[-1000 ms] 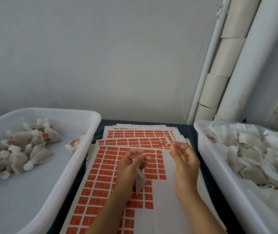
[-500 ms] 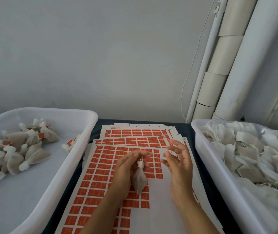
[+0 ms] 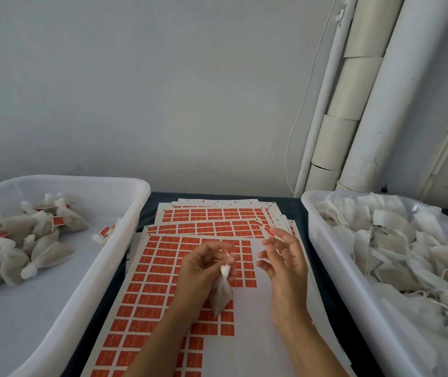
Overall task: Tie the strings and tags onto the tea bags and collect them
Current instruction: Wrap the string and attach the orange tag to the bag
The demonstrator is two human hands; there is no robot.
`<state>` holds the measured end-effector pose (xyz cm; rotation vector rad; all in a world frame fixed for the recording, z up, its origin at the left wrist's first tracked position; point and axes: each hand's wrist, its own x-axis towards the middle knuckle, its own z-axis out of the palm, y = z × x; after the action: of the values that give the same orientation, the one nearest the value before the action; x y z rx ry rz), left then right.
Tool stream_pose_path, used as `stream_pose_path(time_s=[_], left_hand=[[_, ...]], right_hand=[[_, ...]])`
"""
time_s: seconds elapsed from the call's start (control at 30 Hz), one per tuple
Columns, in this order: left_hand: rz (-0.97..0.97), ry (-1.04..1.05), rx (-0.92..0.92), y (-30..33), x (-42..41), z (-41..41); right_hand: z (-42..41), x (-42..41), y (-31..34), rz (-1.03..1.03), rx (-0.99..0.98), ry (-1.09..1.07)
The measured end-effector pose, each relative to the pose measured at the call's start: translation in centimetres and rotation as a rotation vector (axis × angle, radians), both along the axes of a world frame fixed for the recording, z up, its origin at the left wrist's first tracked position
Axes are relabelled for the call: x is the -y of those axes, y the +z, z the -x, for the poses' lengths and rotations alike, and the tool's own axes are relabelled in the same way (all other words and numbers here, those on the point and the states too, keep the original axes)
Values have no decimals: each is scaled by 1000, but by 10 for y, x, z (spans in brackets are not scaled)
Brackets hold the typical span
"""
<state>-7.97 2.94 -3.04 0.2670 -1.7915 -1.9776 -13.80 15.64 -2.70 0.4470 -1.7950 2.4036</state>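
Centrally, a tied tea bag (image 3: 220,294) hangs from the left hand (image 3: 203,270), which pinches its gathered neck. The right hand (image 3: 285,265) pinches an orange tag (image 3: 269,232) above sticker sheets (image 3: 163,284), between two white tubs (image 3: 125,240) of bags.

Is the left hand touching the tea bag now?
Touching. The head view shows the left hand pinching the gathered neck of the tea bag, which hangs below its fingers.
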Motion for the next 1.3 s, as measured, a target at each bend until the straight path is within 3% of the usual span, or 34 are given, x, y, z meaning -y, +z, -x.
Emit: stream_pose_path(time_s=[0.57, 0.8, 1.3], left_hand=[[160, 22, -15, -7, -2, 4], [131, -25, -75, -4, -3, 4], [31, -57, -116, -5, -6, 4]], right_hand=[[0, 1, -2, -74, -1, -9], [-4, 5, -2, -212, -44, -14], [-4, -2, 4, -217, -114, 140]])
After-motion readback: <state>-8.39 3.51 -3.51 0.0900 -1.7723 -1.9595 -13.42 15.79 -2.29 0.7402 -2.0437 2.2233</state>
